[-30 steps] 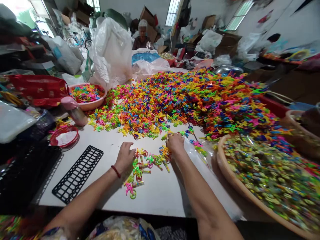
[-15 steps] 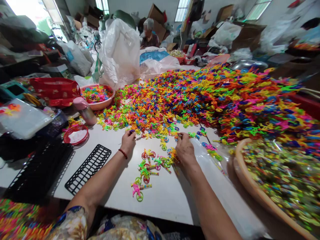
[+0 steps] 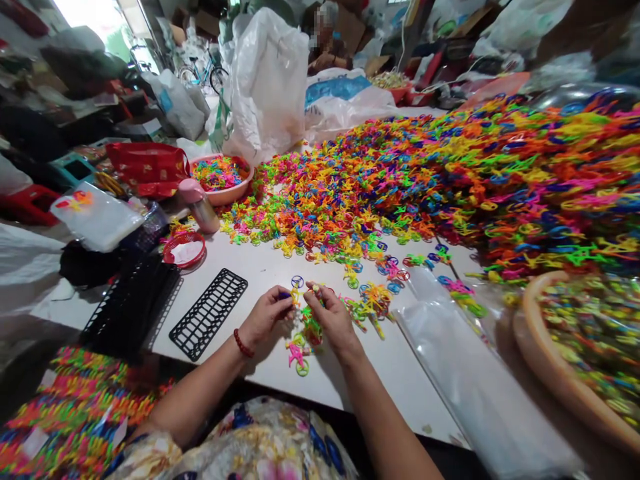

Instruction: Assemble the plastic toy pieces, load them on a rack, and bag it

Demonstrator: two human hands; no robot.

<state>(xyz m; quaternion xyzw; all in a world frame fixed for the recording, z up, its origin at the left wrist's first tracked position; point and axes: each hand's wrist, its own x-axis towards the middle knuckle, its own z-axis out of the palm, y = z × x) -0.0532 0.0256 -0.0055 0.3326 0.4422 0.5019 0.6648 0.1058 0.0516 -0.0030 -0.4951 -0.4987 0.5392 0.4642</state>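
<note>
My left hand pinches a small yellow plastic toy bicycle with blue wheels, held over the white table. Close beside it, my right hand has thumb and fingers pressed together, and the small piece at its fingertips is too tiny to make out. Under the hands lie finished-looking toy bikes, among them a pink one with green wheels. More bikes with small candy-like tubes are grouped to the right of my right hand.
A large heap of coloured toy bikes spreads across the back. Black plastic grids and a red basket lie left; clear plastic bags and a wide tub of wrapped pieces stand right. A person sits behind.
Both hands have come back from the heap's front edge and met over the near part of the table, the left with a toy bicycle. The view has turned slightly left and down.
</note>
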